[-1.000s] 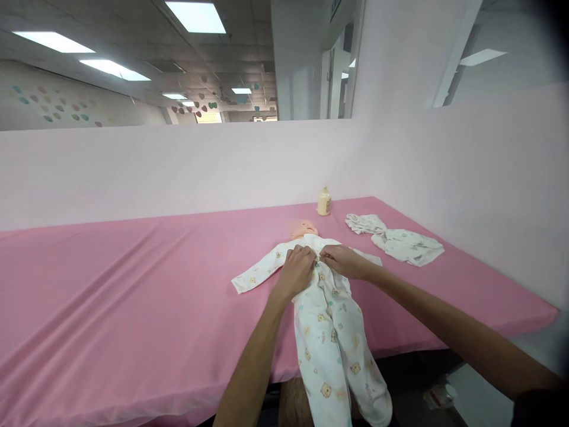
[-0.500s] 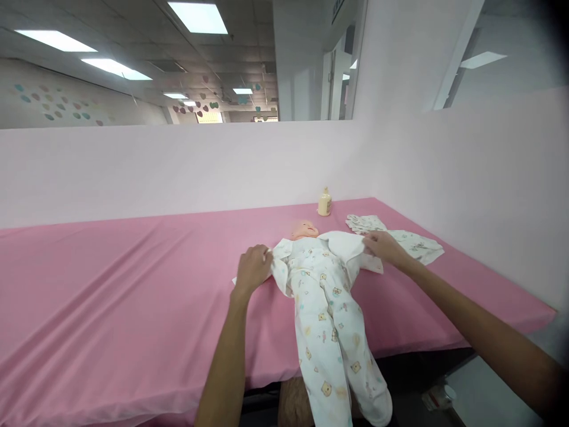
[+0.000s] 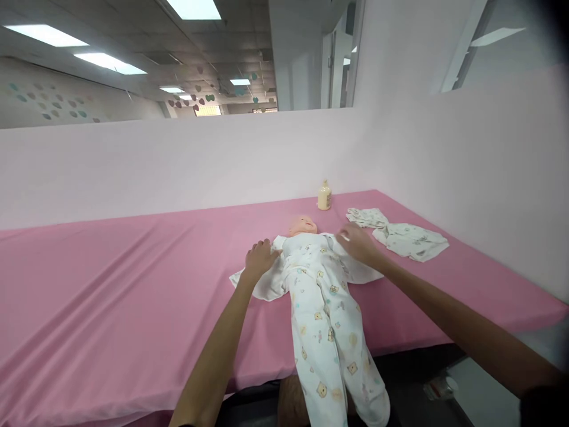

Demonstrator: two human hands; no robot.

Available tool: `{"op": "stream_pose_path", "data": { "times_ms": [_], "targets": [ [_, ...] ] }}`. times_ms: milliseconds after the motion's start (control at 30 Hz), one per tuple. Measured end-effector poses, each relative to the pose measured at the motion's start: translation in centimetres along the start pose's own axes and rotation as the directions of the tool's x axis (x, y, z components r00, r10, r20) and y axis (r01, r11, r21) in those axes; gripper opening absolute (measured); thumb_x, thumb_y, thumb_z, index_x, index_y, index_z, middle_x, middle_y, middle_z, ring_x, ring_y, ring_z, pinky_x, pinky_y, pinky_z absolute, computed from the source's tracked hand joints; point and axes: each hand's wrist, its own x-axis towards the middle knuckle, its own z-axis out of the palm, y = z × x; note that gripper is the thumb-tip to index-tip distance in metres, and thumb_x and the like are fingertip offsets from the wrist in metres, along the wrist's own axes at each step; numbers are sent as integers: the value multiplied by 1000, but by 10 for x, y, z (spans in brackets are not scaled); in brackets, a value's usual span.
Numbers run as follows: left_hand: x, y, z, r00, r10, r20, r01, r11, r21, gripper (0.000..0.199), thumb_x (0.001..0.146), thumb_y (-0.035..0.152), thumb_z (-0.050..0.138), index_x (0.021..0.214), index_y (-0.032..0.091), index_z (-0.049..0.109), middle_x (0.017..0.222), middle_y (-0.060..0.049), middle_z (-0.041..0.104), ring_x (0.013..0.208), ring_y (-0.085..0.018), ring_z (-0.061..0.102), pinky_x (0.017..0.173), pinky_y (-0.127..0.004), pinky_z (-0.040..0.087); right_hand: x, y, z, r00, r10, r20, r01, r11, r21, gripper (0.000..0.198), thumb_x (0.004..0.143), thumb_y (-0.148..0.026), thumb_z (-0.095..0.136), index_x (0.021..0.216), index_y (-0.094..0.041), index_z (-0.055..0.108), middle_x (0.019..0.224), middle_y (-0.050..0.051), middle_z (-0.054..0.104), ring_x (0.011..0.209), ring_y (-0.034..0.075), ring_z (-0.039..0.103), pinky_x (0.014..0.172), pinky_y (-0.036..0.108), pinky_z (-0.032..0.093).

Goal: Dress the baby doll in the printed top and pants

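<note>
A baby doll (image 3: 304,225) lies on its back on a pink-covered table, its legs hanging past the front edge toward me. It wears white trousers (image 3: 320,323) printed with small bears, and a white open garment (image 3: 272,281) is spread out at both sides of its body. My left hand (image 3: 261,258) is at the doll's arm on the left, fingers apart, over the cloth. Near the shoulder on the right is my right hand (image 3: 358,243), fingers loosely bent and slightly blurred, close to the garment. No cloth is visibly pinched in either hand.
Another white printed garment (image 3: 415,240) lies crumpled to the right. A cream pump bottle (image 3: 324,196) stands behind the doll's head. The pink sheet (image 3: 133,296) covers the table, which meets white walls behind and right. Below the front edge, a small container (image 3: 440,388) is visible.
Both hands have let go of the garment's edges and moved in toward the doll. The lifted flaps now lie lower, spread on either side.
</note>
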Motion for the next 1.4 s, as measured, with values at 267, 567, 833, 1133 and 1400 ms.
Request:
{"op": "stream_pose_path", "data": {
  "times_ms": [267, 567, 833, 1133, 1400],
  "targets": [
    [24, -12, 23, 977, -59, -204, 40, 995, -95, 32, 100, 38, 34, 83, 19, 55, 102, -12, 63, 95, -27, 60, 73, -33, 39, 41, -97, 55, 853, -370, 369, 406, 914, -22, 26, 90, -29, 52, 109, -14, 62, 121, 14, 63, 114, 28, 57, 99, 41, 42],
    [28, -27, 18, 980, -155, -125, 102, 929, -357, 42, 97, 43, 32, 70, 18, 52, 80, -8, 64, 78, -19, 57, 66, -28, 33, 74, -126, 91, 604, -345, 718, 529, 848, -37, 46, 76, -27, 62, 121, -20, 60, 120, 12, 67, 109, 30, 63, 91, 40, 46],
    [14, -36, 5, 989, -66, 130, 125, 846, -519, 37, 83, 49, 59, 101, 17, 61, 100, -6, 68, 87, -18, 60, 69, -24, 40, 74, -130, 101, 612, -288, 736, 551, 824, -136, 54, 71, -32, 69, 123, -20, 60, 126, 13, 63, 120, 37, 52, 104, 54, 34],
    [4, -56, 1, 998, 26, 61, 8, 867, -498, 35, 81, 53, 59, 82, 18, 59, 82, -1, 61, 76, -15, 52, 63, -23, 35, 80, -109, 90, 673, -327, 663, 522, 846, -113, 50, 73, -36, 67, 120, -25, 59, 122, 9, 62, 117, 33, 53, 98, 47, 39],
    [2, -87, 6, 962, -36, 272, 187, 812, -553, 35, 72, 48, 68, 67, 18, 52, 63, 3, 49, 63, -13, 46, 56, -23, 32, 86, -78, 66, 753, -330, 569, 392, 920, 16, 55, 72, -38, 69, 125, -28, 54, 127, 5, 58, 119, 28, 50, 94, 37, 42]
  ]
}}
